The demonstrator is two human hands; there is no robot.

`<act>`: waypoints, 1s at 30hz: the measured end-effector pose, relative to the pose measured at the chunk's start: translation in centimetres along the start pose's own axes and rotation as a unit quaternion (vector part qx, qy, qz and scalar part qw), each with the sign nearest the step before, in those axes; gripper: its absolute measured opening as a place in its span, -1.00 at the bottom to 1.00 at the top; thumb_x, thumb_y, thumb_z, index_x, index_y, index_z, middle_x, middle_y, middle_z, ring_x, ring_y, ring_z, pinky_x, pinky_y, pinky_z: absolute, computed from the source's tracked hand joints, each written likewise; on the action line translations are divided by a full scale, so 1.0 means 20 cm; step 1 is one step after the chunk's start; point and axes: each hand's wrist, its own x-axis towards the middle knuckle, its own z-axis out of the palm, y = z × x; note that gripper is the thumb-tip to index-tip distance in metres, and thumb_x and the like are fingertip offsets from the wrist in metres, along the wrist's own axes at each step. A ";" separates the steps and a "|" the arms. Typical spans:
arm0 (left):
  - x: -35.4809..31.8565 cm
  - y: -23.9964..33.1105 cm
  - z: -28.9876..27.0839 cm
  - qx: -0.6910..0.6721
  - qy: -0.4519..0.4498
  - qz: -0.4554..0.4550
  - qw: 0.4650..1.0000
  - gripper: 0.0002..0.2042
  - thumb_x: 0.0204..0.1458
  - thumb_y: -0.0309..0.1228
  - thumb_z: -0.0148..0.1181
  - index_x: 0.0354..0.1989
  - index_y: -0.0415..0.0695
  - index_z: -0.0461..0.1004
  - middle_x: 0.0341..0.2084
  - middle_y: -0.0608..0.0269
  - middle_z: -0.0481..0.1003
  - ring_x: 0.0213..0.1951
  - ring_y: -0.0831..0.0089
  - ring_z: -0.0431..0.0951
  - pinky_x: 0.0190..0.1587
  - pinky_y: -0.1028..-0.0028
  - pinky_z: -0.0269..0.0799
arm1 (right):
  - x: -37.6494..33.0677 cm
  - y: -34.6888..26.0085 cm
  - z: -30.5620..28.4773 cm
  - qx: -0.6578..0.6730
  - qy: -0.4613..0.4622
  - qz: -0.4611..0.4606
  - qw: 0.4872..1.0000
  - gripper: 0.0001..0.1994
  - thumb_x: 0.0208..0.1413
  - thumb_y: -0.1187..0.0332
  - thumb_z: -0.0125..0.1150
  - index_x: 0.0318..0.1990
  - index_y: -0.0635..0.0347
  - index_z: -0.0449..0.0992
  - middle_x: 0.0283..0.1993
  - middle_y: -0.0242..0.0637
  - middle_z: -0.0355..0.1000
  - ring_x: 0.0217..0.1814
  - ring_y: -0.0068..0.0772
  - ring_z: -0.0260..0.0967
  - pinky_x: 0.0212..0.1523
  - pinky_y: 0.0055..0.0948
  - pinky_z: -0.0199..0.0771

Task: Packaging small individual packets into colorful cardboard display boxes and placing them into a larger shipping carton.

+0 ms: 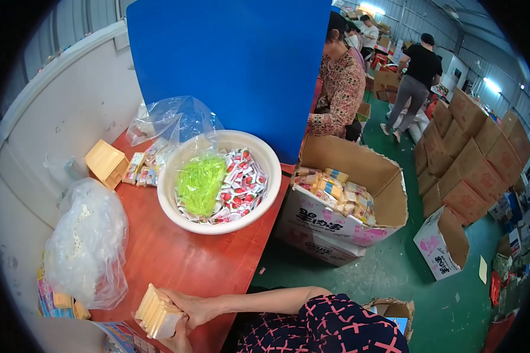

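Low on the red table, a stack of pale-yellow, thin-edged pieces (155,309) is held between both my hands; their exact kind does not show. My right hand (191,307) closes on its far right side, the forearm coming in from the right. Below it, my left hand (178,340) grips the near end, partly cut off by the picture's rim. A similar pale-yellow block (106,165) lies tilted farther back. Beside that block are small printed packets (136,167). A cream basin (271,197) holds bright green plastic strips (200,185) and strawberry-printed sachets (241,188).
A clear bag of white bits (87,247) lies by the left wall. A blue panel (229,70) stands behind the basin. Right of the table, an open carton (353,232) holds packed goods. Brown cartons (471,159) are piled at right. A co-worker (341,82) sits beyond the panel.
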 end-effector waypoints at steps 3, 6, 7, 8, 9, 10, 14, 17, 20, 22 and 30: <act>0.02 -0.06 -0.03 -0.008 -0.036 -0.035 0.999 -0.27 -0.26 -0.62 0.21 0.16 -0.25 0.01 0.02 0.03 0.22 -0.03 0.27 0.33 0.04 0.35 0.27 | 0.03 0.07 -0.02 0.011 0.036 -0.063 0.997 0.09 -0.53 0.49 0.39 0.24 0.24 -0.25 0.19 -0.01 -0.02 0.28 -0.08 -0.09 0.24 -0.27 -0.06; 0.02 -0.34 -0.10 0.032 -0.085 -0.119 0.989 -0.40 -0.24 -0.59 0.21 0.07 -0.29 0.15 -0.07 0.06 0.31 -0.10 0.31 0.37 -0.02 0.38 0.30 | 0.01 0.21 -0.08 -0.015 0.038 -0.068 0.997 0.06 -0.52 0.50 0.39 0.23 0.24 -0.20 0.17 -0.03 0.01 0.27 -0.07 -0.06 0.24 -0.26 -0.05; 0.02 -0.30 -0.07 0.033 -0.084 -0.120 0.989 -0.40 -0.24 -0.59 0.21 0.07 -0.29 0.15 -0.07 0.06 0.31 -0.10 0.31 0.37 -0.02 0.38 0.30 | 0.01 0.24 -0.09 -0.027 0.023 -0.062 0.997 0.04 -0.51 0.49 0.39 0.23 0.24 -0.17 0.17 -0.04 0.03 0.25 -0.08 -0.04 0.23 -0.25 -0.04; 0.00 -0.26 -0.02 0.021 -0.087 -0.112 0.990 -0.42 -0.23 -0.56 0.23 0.05 -0.30 0.18 -0.10 0.08 0.33 -0.10 0.34 0.38 -0.04 0.40 0.31 | 0.02 0.26 -0.08 -0.026 0.022 -0.061 0.998 0.04 -0.51 0.49 0.39 0.23 0.24 -0.17 0.17 -0.04 0.03 0.25 -0.08 -0.04 0.23 -0.25 -0.04; -0.02 -0.22 0.00 0.011 -0.086 -0.105 0.991 -0.45 -0.22 -0.53 0.24 0.03 -0.31 0.21 -0.13 0.09 0.36 -0.11 0.36 0.38 -0.06 0.42 0.32 | 0.04 0.25 -0.07 -0.027 0.023 -0.078 0.996 0.03 -0.51 0.49 0.39 0.22 0.24 -0.14 0.16 -0.04 0.04 0.24 -0.07 -0.02 0.22 -0.24 -0.03; -0.02 -0.23 -0.02 0.014 -0.081 -0.107 0.991 -0.45 -0.22 -0.53 0.24 0.03 -0.31 0.21 -0.13 0.09 0.36 -0.11 0.36 0.38 -0.06 0.42 0.32 | 0.05 0.23 -0.06 -0.028 0.025 -0.095 0.995 0.01 -0.50 0.48 0.39 0.22 0.24 -0.12 0.15 -0.04 0.06 0.23 -0.07 -0.01 0.22 -0.23 -0.02; 0.02 -0.30 -0.08 -0.036 -0.096 -0.065 0.993 -0.41 -0.20 -0.39 0.29 0.03 -0.32 0.20 -0.15 0.11 0.37 -0.13 0.37 0.39 -0.04 0.43 0.30 | 0.04 0.16 -0.09 -0.013 0.019 -0.077 0.997 0.01 -0.49 0.46 0.39 0.22 0.23 -0.12 0.14 -0.02 0.08 0.22 -0.05 0.01 0.20 -0.23 0.01; 0.00 -0.34 -0.03 -0.016 -0.079 -0.065 0.995 -0.36 -0.22 -0.32 0.32 0.04 -0.32 0.19 -0.13 0.10 0.35 -0.11 0.36 0.38 -0.04 0.42 0.30 | 0.03 0.22 -0.11 -0.052 0.034 -0.092 0.994 -0.02 -0.47 0.43 0.39 0.21 0.21 -0.10 0.11 -0.03 0.11 0.19 -0.04 0.04 0.19 -0.22 0.03; 0.02 -0.49 -0.14 0.011 -0.077 -0.028 0.997 -0.27 -0.22 -0.24 0.32 0.10 -0.32 0.11 -0.06 0.07 0.29 -0.06 0.32 0.34 -0.03 0.39 0.29 | 0.01 0.19 -0.11 -0.033 0.020 -0.039 0.998 -0.04 -0.43 0.39 0.41 0.20 0.20 -0.09 0.09 -0.06 0.13 0.16 -0.05 0.08 0.17 -0.21 0.06; 0.07 -0.32 -0.06 -0.014 -0.046 0.060 0.997 -0.10 -0.28 -0.06 0.33 0.17 -0.30 -0.01 0.04 0.04 0.18 0.01 0.27 0.27 0.03 0.31 0.24 | 0.01 0.19 -0.11 -0.052 0.027 -0.057 0.997 -0.05 -0.41 0.34 0.44 0.19 0.17 -0.07 0.08 -0.09 0.15 0.13 -0.06 0.11 0.13 -0.21 0.09; 0.23 0.10 -0.03 0.416 -0.159 0.218 0.869 -0.33 -0.07 -0.11 0.05 0.15 -0.32 0.08 0.11 0.00 0.12 0.07 0.21 0.21 0.08 0.23 0.15 | 0.01 0.18 -0.14 -0.082 -0.010 -0.062 0.995 -0.06 -0.39 0.32 0.44 0.20 0.15 -0.05 0.07 -0.11 0.15 0.14 -0.07 0.09 0.09 -0.20 0.11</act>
